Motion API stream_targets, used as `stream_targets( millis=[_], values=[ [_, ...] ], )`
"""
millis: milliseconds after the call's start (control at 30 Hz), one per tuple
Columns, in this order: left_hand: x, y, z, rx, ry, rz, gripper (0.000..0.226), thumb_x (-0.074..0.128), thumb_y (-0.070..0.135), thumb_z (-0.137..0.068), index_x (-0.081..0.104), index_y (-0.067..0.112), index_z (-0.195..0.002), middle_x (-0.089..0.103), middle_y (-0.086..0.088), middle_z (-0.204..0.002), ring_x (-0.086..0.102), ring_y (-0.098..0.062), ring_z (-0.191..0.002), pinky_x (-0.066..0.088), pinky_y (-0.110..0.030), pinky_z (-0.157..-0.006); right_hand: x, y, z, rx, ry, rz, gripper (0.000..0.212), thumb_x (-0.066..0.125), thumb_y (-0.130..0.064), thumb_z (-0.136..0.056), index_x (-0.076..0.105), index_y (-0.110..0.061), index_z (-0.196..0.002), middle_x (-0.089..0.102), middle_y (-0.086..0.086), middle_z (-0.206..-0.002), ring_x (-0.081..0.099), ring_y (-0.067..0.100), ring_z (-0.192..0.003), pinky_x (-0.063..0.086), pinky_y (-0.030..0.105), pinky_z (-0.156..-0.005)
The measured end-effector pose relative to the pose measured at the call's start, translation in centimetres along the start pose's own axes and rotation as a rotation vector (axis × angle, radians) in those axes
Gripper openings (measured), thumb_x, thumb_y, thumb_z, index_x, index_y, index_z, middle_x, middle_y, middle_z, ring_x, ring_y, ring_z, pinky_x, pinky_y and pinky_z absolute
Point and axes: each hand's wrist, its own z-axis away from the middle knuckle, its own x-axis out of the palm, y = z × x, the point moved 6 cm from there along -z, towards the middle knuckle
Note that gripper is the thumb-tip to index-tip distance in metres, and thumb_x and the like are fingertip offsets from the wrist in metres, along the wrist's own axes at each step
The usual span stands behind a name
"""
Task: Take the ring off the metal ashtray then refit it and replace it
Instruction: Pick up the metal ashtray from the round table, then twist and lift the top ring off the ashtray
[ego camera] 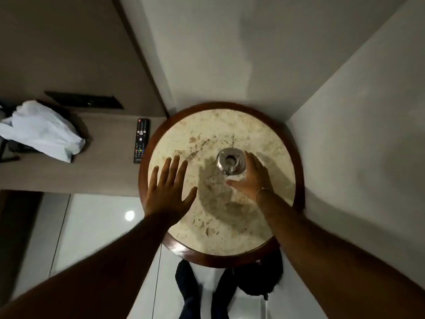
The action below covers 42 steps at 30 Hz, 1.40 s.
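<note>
Two hands: left hand (169, 189) spread flat on table (220, 256), right hand (251, 178) cupped open beside one ashtray (230, 161).

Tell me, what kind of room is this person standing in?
Probably a hotel room. A small round marble-topped table tucked into a corner holds a metal ashtray, a TV remote lies on the long wall shelf beside it, and the floor is glossy tile.

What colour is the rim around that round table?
Dark reddish-brown wood, the table rim framing a beige mottled stone top; head view.

Glossy metal ashtray (230, 161) on mottled stone tabletop (230, 217), polished wood rim (177, 246)
</note>
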Motion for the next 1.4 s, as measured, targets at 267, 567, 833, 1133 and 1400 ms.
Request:
stream_targets(
  millis=[267, 567, 833, 1133, 1400],
  values=[
    [5.2, -2.4, 1.0, -0.045, -0.045, -0.038, 0.083, 0.029, 0.067, -0.105, 0.015, 0.021, -0.173, 0.004, -0.004, -0.181, -0.001, -0.023, -0.167, 0.003, -0.055, -0.133, 4.3, -0.5, -4.6, -0.074, -0.042, -0.006, 0.131, 0.094, -0.046, -0.064, 0.015, -0.029, -0.166, 0.015, 0.006, -0.174, 0.018, 0.032, -0.16, 0.027, 0.048, -0.128],
    [5.1, -2.0, 2.0, -0.104, -0.042, -0.043, 0.084, 0.026, 0.068, -0.105, 0.013, 0.022, -0.173, 0.002, -0.003, -0.181, -0.003, -0.022, -0.167, 0.0, -0.055, -0.133, 3.8, -1.6, -3.9, -0.101, 0.078, 0.057, 0.106, 0.091, -0.04, -0.064, 0.041, -0.02, -0.155, 0.049, 0.008, -0.149, 0.044, 0.033, -0.135, 0.036, 0.042, -0.116],
    [-5.3, 2.1, -0.8, -0.07, 0.072, -0.055, 0.083, 0.026, 0.069, -0.106, 0.013, 0.022, -0.173, 0.004, -0.004, -0.181, -0.004, -0.023, -0.167, -0.009, -0.047, -0.133, -7.1, -6.5, 0.9, -0.161, 0.12, -0.093, 0.098, 0.09, -0.027, -0.062, 0.044, -0.022, -0.149, 0.04, 0.009, -0.146, 0.05, 0.036, -0.13, 0.05, 0.046, -0.108],
    [-29.8, 7.2, -6.4, -0.033, 0.318, -0.08, 0.085, 0.016, 0.071, -0.104, 0.0, 0.024, -0.172, -0.01, -0.002, -0.18, -0.015, -0.023, -0.166, -0.017, -0.048, -0.131, -28.1, -17.9, 8.2, -0.315, 0.342, -0.181, 0.102, 0.094, -0.033, -0.063, 0.045, -0.021, -0.151, 0.041, 0.005, -0.146, 0.05, 0.027, -0.133, 0.048, 0.037, -0.112],
    [-54.3, 12.0, -6.4, 0.058, 0.617, -0.053, 0.082, 0.02, 0.069, -0.105, 0.001, 0.026, -0.173, -0.01, 0.0, -0.181, -0.018, -0.021, -0.165, -0.012, -0.05, -0.132, -46.2, -28.0, 16.9, -0.509, 0.482, -0.262, 0.103, 0.095, -0.044, -0.061, 0.047, -0.023, -0.149, 0.045, 0.0, -0.143, 0.054, 0.021, -0.132, 0.049, 0.036, -0.113]
  ],
)
